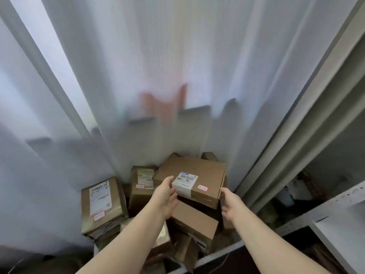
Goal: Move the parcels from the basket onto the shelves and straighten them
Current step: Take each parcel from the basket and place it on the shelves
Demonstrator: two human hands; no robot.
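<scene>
A pile of brown cardboard parcels fills the basket (221,251) below me. On top lies a large flat parcel (199,171) with a white shipping label and a small pink sticker. My left hand (166,196) reaches to its left front corner and touches the edge by the label. At the parcel's right front corner, my right hand (230,203) has its fingers against the side. Both hands look relaxed and spread rather than curled round it. A plain box (194,219) lies under the big one, between my forearms.
A labelled parcel (102,202) leans at the left of the pile and another upright one (141,184) stands behind it. White curtains (177,76) hang behind the basket. White metal shelves (333,218) stand at the right, with dim clutter (296,188) behind them.
</scene>
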